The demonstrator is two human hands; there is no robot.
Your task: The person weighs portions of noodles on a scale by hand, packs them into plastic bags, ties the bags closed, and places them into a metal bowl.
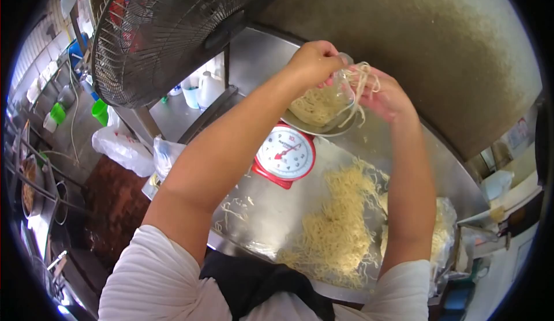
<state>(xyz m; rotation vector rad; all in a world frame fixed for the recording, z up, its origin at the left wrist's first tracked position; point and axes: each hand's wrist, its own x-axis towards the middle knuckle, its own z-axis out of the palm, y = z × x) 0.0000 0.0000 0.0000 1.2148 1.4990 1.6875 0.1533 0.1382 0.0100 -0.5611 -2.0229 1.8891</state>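
Over the weighing pan (332, 130), my left hand (316, 62) is closed in a pinch on the rim of a clear plastic bag (344, 84). Beside it, my right hand (388, 95) has strands of pale noodles (362, 84) hanging from its curled fingers at the bag's mouth. More noodles (316, 106) lie in the pan below, seen partly through the bag. The pan belongs to a red dial scale (285, 152) with a white face. A large heap of loose noodles (337, 228) spreads over the metal table between my forearms.
A big black fan (173, 32) stands at the upper left, close to my left arm. Filled plastic bags (443, 228) sit right of my right forearm. The metal table (271, 205) has scattered noodle bits, and a wall (415, 50) rises behind it. White jugs (209, 89) stand at the left.
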